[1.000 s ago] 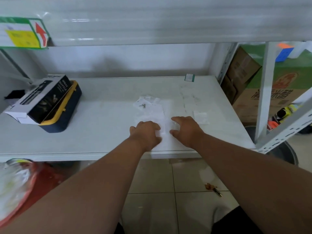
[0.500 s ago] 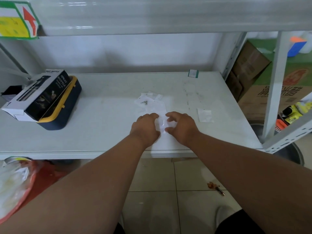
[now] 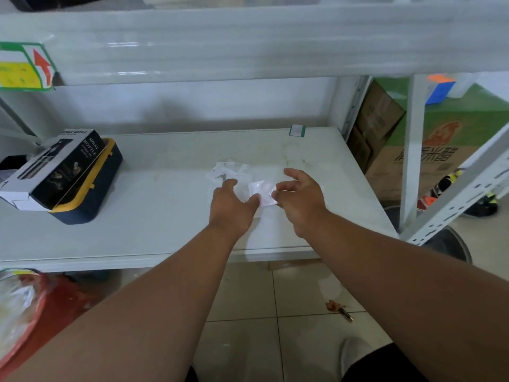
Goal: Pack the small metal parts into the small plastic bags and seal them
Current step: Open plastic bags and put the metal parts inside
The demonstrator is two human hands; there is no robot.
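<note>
Bag-opening step: your left hand [image 3: 232, 205] and right hand [image 3: 300, 198] each pinch one small plastic bag [image 3: 261, 193]; next, judged, part its mouth for the metal parts [image 3: 221, 176] lying beyond.

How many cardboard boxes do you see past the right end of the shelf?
2: a plain brown box leaning just behind the shelf's right upright, and a larger green-topped printed box beside it, further right. More may be hidden behind the uprights.
</note>
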